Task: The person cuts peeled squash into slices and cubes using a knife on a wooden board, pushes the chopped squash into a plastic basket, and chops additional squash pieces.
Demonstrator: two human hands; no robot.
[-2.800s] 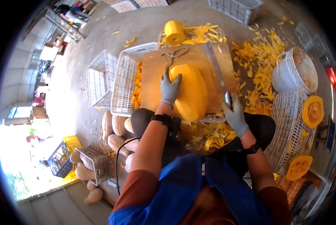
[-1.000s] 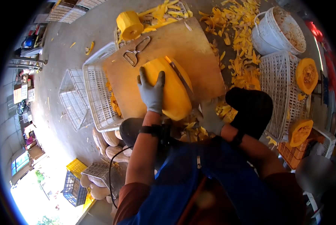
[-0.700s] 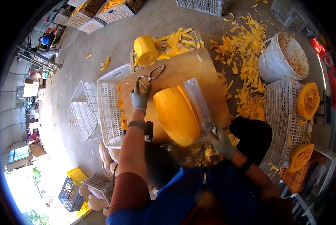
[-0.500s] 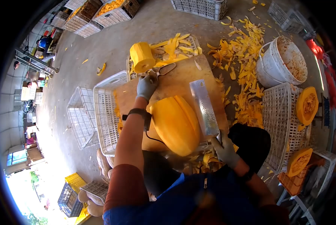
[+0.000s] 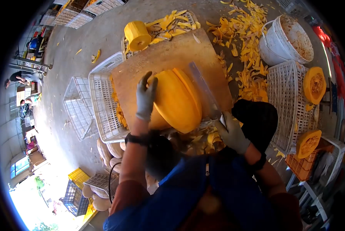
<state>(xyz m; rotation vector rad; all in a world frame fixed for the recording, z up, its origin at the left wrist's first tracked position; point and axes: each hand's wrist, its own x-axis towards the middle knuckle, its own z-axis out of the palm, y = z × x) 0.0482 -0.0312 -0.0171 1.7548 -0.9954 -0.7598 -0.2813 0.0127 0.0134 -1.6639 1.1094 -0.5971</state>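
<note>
A large peeled orange pumpkin [image 5: 179,101] lies lengthwise on the wooden board [image 5: 168,50]. My left hand [image 5: 146,96], in a grey glove, is at its left side with fingers and thumb apart; whether it touches the flesh I cannot tell. Right of the pumpkin, my gloved right hand [image 5: 233,134] grips the handle of a cleaver [image 5: 204,87]. The cleaver's broad blade points away from me and shows nearly edge-on. A shorter peeled pumpkin piece [image 5: 137,35] stands beyond the board's far left corner.
Yellow peels [image 5: 251,50] cover the floor on the right, near a stained white bucket [image 5: 270,44]. A white crate [image 5: 97,92] adjoins the board's left side. Cut pumpkin halves [image 5: 314,85] rest by the right-hand crate [image 5: 282,100]. Uncut pale pumpkins [image 5: 104,154] lie at lower left.
My left hand has come back from the peeler at the board's far edge to the pumpkin's left side, its fingers spreading. The cleaver blade has turned from flat towards edge-on.
</note>
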